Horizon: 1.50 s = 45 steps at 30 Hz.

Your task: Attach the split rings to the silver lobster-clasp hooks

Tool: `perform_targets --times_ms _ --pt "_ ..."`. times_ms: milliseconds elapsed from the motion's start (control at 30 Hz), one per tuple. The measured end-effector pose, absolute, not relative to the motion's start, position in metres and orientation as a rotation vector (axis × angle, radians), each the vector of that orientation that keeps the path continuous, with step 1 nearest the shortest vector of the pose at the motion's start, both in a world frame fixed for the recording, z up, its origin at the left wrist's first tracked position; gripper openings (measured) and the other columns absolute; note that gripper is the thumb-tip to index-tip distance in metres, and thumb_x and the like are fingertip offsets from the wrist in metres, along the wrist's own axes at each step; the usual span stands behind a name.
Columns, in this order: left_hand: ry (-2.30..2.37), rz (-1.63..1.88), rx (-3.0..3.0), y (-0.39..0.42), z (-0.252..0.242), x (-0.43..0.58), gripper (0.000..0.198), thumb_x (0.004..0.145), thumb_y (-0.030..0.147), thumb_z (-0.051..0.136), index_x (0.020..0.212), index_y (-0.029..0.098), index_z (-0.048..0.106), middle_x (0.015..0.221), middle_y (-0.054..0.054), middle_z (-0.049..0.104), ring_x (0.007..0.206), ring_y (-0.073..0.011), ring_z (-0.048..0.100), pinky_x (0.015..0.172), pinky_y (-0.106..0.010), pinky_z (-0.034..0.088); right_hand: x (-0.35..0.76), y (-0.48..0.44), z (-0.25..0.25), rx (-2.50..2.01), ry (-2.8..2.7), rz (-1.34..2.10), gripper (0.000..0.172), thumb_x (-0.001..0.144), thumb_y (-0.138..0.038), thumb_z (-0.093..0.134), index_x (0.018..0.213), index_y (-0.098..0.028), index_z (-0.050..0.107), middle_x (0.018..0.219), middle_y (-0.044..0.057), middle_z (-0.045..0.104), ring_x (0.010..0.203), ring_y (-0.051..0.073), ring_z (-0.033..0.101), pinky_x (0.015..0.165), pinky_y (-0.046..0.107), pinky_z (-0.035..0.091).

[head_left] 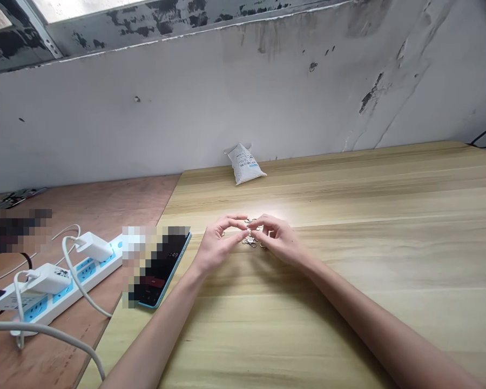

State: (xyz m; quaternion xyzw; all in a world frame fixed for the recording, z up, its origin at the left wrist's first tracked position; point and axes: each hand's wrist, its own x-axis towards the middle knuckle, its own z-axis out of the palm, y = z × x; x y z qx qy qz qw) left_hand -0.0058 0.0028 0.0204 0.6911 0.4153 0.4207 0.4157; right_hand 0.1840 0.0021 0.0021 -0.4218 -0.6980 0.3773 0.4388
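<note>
Several small metal rings and clasps (250, 243) lie in a little cluster on the light wooden table (348, 216). My left hand (220, 241) comes in from the left side of the cluster, thumb and fingertips drawn together at a small pale piece (250, 232). From the right, my right hand (279, 237) pinches at the same piece, its fingers curled. The fingertips of both hands nearly meet there. What exactly each hand grips is too small to make out, and the fingers partly cover the metal parts.
Left of my left forearm lies a phone (166, 270) with a blue edge. Farther left, a white power strip (81, 278) holds chargers and cables on a reddish board. A white plastic packet (245, 165) rests by the wall.
</note>
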Motion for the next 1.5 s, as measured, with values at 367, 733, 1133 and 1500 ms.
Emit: perform_targets --times_ms 367,733,1133,1500 --pt "1.030 1.145 1.616 0.003 0.015 0.001 0.019 0.077 0.033 0.074 0.085 0.018 0.066 0.093 -0.006 0.071 0.095 -0.0204 0.065 0.093 -0.036 0.050 0.170 -0.009 0.002 -0.939 -1.911 0.786 0.025 0.095 -0.031 0.047 0.087 -0.020 0.068 0.077 0.003 0.057 0.064 0.014 0.048 0.058 0.026 0.037" --pt "0.996 1.107 1.436 0.007 0.020 -0.007 0.019 0.072 0.034 0.078 0.075 0.016 0.071 0.100 -0.008 0.070 0.095 -0.0221 0.066 0.084 -0.036 0.053 0.177 -0.003 0.009 -0.921 -1.837 0.876 0.028 0.094 -0.039 0.051 0.089 -0.020 0.071 0.075 0.003 0.059 0.065 0.014 0.049 0.057 0.025 0.037" --pt "1.302 0.912 2.590 0.013 0.024 -0.027 0.016 0.088 0.027 0.062 0.102 0.024 0.067 0.132 -0.008 0.057 0.120 -0.0269 0.051 0.103 -0.045 0.038 0.182 0.003 0.012 -1.156 -1.906 0.947 0.039 0.092 -0.043 0.046 0.070 -0.017 0.065 0.061 0.000 0.056 0.055 0.012 0.044 0.051 0.024 0.029" --pt "1.368 0.580 2.352 0.029 0.017 -0.064 0.021 0.087 0.036 0.057 0.088 0.022 0.072 0.091 -0.005 0.064 0.080 -0.0199 0.061 0.072 -0.031 0.048 0.210 0.020 0.007 -1.508 -2.099 0.394 0.031 0.094 -0.038 0.045 0.097 -0.024 0.072 0.084 0.004 0.073 0.072 0.017 0.060 0.062 0.025 0.035"
